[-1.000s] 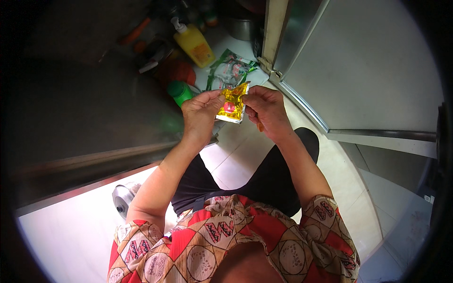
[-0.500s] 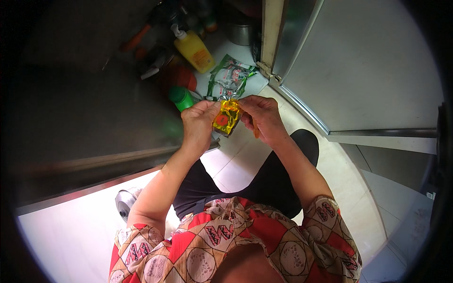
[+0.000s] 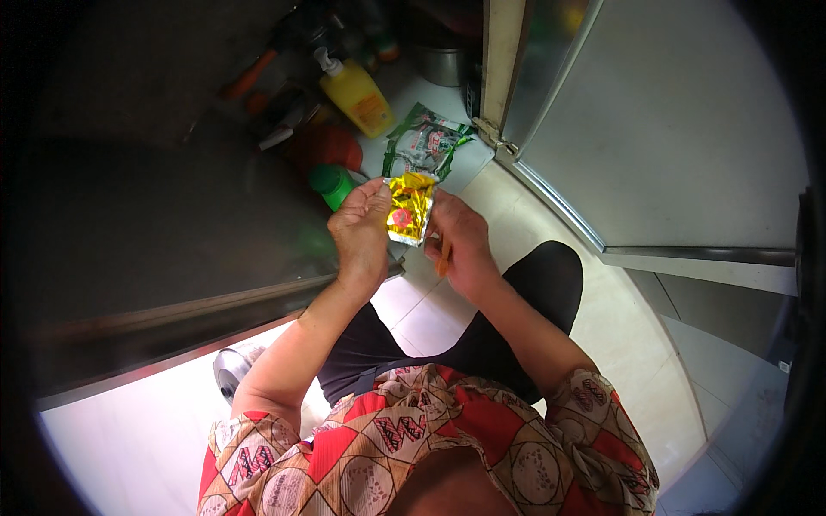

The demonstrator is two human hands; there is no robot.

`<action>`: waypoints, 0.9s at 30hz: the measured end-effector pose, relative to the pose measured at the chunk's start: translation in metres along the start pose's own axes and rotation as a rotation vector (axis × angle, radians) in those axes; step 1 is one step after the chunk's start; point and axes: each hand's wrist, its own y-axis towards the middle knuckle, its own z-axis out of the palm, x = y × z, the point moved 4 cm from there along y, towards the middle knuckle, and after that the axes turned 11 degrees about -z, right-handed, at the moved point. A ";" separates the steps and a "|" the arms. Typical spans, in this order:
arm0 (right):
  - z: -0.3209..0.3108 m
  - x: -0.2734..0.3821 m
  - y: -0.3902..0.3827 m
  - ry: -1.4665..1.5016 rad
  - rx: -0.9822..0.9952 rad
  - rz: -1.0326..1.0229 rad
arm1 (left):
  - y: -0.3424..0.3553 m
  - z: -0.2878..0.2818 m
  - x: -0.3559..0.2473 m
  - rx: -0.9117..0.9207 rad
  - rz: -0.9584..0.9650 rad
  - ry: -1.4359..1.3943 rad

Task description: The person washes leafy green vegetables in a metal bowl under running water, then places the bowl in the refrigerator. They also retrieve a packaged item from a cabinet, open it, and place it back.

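My left hand (image 3: pixel 357 232) is closed on the left edge of a small shiny gold packet (image 3: pixel 409 206) with a red spot near its bottom. The packet hangs upright in front of the cupboard opening. At its right edge is my right hand (image 3: pixel 465 245), fingers curled, its thumb side against the packet. A thin orange piece (image 3: pixel 444 258), perhaps a handle, sticks out below the fingers of that hand; the rest of it is hidden. Beyond the packet, a crumpled green and silver bag (image 3: pixel 426 142) lies on the cupboard's white base.
A yellow pump bottle (image 3: pixel 357 99), a green-capped bottle (image 3: pixel 331 182), a red rounded thing (image 3: pixel 331 146) and a metal pot (image 3: pixel 441 64) stand in the dark cupboard. Its open door (image 3: pixel 671 129) is at the right. A grey roundish thing (image 3: pixel 231 370) sits by my left elbow.
The gold packet has turned flatter toward me, showing more of its face. My right hand has shifted left and slightly down along its edge, the orange piece moving with it.
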 end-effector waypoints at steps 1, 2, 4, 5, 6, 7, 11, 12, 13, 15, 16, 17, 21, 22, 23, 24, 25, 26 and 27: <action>0.005 -0.001 -0.006 -0.105 0.060 -0.071 | 0.001 0.001 0.000 0.003 -0.011 -0.045; 0.010 -0.002 -0.012 -0.211 0.121 -0.141 | 0.001 0.001 0.000 -0.006 -0.021 -0.078; 0.021 -0.012 -0.020 -0.126 0.119 -0.197 | 0.001 0.003 -0.001 -0.020 -0.039 -0.144; 0.024 -0.018 -0.022 -0.077 0.098 -0.193 | -0.001 0.005 -0.002 0.005 -0.057 -0.162; 0.028 -0.021 -0.021 -0.077 0.089 -0.221 | -0.002 0.006 -0.002 0.003 -0.081 -0.180; 0.032 -0.023 -0.020 -0.077 0.080 -0.250 | -0.004 0.007 -0.002 0.015 -0.099 -0.200; 0.038 -0.024 -0.013 -0.153 -0.050 -0.281 | -0.008 0.004 -0.002 0.163 -0.112 -0.127; 0.037 -0.023 -0.012 -0.137 -0.074 -0.230 | -0.006 0.000 0.000 0.108 -0.149 -0.104; 0.035 -0.021 -0.012 -0.122 -0.097 -0.180 | -0.004 0.000 0.002 0.115 -0.148 -0.097; 0.027 -0.015 -0.011 -0.128 -0.127 -0.106 | -0.004 0.002 0.000 0.078 -0.085 -0.003; 0.021 -0.011 -0.010 -0.148 -0.135 -0.085 | -0.007 0.003 -0.004 0.034 -0.021 0.085; 0.013 -0.006 -0.009 -0.170 -0.149 -0.063 | -0.010 0.004 -0.007 -0.036 -0.042 0.194; -0.042 0.012 0.018 -0.486 -0.285 0.032 | -0.090 -0.002 -0.075 0.252 0.950 1.103; -0.060 0.017 0.030 -0.572 -0.264 0.107 | -0.112 -0.011 -0.089 0.276 1.192 1.255; -0.079 0.018 0.044 -0.701 -0.314 0.161 | -0.132 -0.023 -0.101 0.267 1.396 1.403; -0.094 0.017 0.059 -0.775 -0.286 0.165 | -0.147 -0.035 -0.113 0.201 1.498 1.555; -0.111 0.018 0.075 -0.973 -0.279 0.101 | -0.149 -0.046 -0.120 -0.023 1.622 1.532; -0.124 0.018 0.093 -1.152 -0.227 0.015 | -0.153 -0.055 -0.128 -0.216 1.733 1.517; -0.139 0.017 0.110 -1.287 -0.219 -0.035 | -0.153 -0.060 -0.132 -0.272 1.727 1.623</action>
